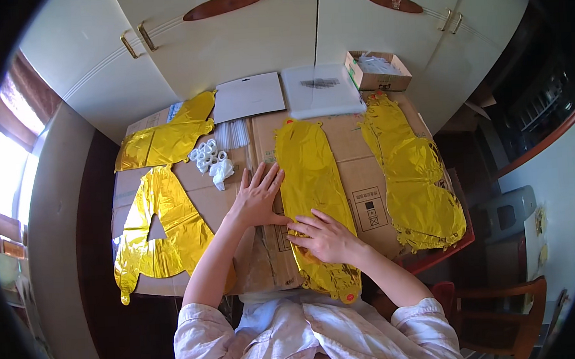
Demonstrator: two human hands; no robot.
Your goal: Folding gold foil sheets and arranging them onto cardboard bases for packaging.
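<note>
A long, flat gold foil balloon, uninflated, lies lengthwise in front of me on a cardboard sheet. My left hand rests along its left edge, fingers spread and pointing away from me. Lower down, my right hand lies flat across the foil with its fingers stretched to the left. The thumb of my left hand comes close to those fingertips. Neither hand grips anything. To the left is an A-shaped gold foil balloon; behind it is another gold foil balloon. A B-shaped one lies at right.
Small white rolls, a crumpled white piece and clear straws lie left of centre. Along the back are a white card, a clear plastic bag and an open box. A wooden chair stands at right.
</note>
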